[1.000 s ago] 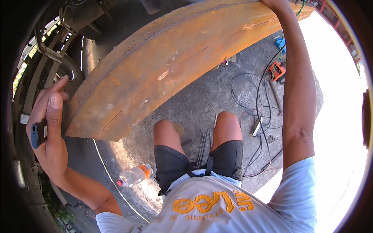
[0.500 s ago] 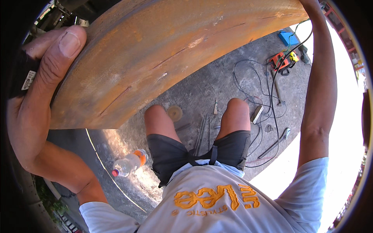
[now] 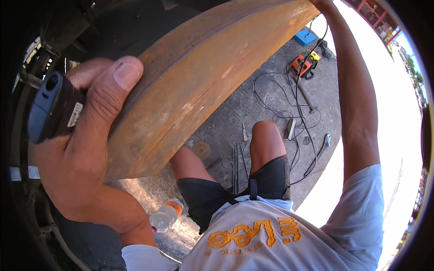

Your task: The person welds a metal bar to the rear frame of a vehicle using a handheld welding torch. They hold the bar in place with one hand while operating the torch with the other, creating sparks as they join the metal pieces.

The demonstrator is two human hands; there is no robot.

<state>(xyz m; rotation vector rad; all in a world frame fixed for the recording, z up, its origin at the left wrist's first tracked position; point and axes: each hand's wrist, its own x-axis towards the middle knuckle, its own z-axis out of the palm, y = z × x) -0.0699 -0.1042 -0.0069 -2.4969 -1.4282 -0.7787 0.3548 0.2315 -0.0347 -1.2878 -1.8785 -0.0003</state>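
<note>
Rusty curved steel panel (image 3: 203, 86) slants up from left hand (image 3: 81, 158) to right hand (image 3: 322, 3), far end cut off, lower edge covering part of 1 leg (image 3: 192, 165). Left thumb at panel edge, 1 finger partly visible, the rest hidden near dark blue device (image 3: 49, 108); grip unclear. Right fingers out of frame; can't tell.

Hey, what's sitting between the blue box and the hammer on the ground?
In the head view, a red and yellow machine lies between the blue box and the hammer, with cables running across it.
</note>
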